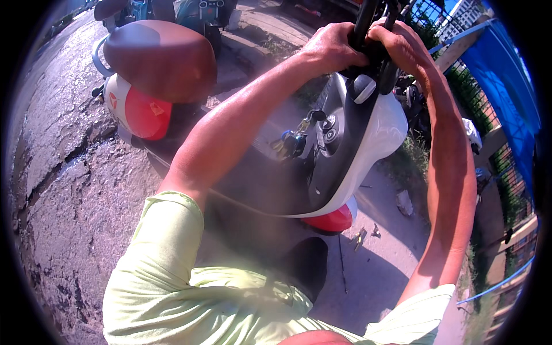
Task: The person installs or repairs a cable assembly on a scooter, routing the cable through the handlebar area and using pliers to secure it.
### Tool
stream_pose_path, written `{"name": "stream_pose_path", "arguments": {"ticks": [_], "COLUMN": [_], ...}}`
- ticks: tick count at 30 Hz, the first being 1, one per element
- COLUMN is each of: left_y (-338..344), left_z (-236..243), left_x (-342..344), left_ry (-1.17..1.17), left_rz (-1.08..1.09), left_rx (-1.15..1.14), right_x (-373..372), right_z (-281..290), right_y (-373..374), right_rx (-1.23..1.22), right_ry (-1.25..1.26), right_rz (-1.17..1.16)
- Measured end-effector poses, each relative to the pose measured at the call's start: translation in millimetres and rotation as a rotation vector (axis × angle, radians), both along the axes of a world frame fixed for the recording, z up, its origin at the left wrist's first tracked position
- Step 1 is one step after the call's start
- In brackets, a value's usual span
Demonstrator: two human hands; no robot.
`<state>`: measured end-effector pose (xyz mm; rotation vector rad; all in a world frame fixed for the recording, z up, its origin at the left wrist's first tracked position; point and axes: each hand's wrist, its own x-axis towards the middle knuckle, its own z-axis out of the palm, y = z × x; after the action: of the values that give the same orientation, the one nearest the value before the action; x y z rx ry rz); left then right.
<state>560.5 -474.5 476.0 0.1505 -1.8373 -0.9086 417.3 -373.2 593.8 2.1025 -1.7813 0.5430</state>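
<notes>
A scooter with white and red panels [392, 123] stands in front of me, its handlebar [364, 26] at the top of the view. My left hand [336, 46] is closed round the dark middle of the handlebar, thumb on the near side. Beside it, my right hand [399, 45] curls round a dark bar of the same handlebar, fingers partly hidden. Below the hands, a bunch of keys [292, 142] hangs next to the ignition lock [329, 131] on the dark front panel.
The brown seat [161, 60] lies to the left, over a red and white rear panel [138, 109]. Another parked vehicle [207, 11] stands behind it. Cracked pavement [69, 218] spreads on the left. A fence with blue sheeting [506, 86] runs along the right.
</notes>
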Motion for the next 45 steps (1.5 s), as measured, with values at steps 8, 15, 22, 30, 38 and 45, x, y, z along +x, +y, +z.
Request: {"name": "stream_pose_path", "arguments": {"ticks": [8,15,22,30,38,45], "left_y": [11,2,-15,-21,8,26], "left_z": [-1,-32,-54,-15,-32,-31], "left_x": [21,9,10,2,8,9], "left_ry": [-0.009,0.145,0.120,0.224,0.255,0.283], "left_rz": [-0.222,0.039,-0.366,-0.408,0.112,0.433], "left_rx": [0.187,0.077,0.430,0.395,0.065,-0.480], "right_x": [23,28,19,9,15,14], "right_z": [13,24,25,22,14,9], "right_y": [12,19,12,5,10,10], "right_rx": [0.175,0.301,0.335,0.317,0.137,0.037], "right_ry": [0.070,0.002,0.057,0.078,0.041,0.031], "right_rz": [-0.134,-0.109,-0.029,0.001,-0.084,0.005]}}
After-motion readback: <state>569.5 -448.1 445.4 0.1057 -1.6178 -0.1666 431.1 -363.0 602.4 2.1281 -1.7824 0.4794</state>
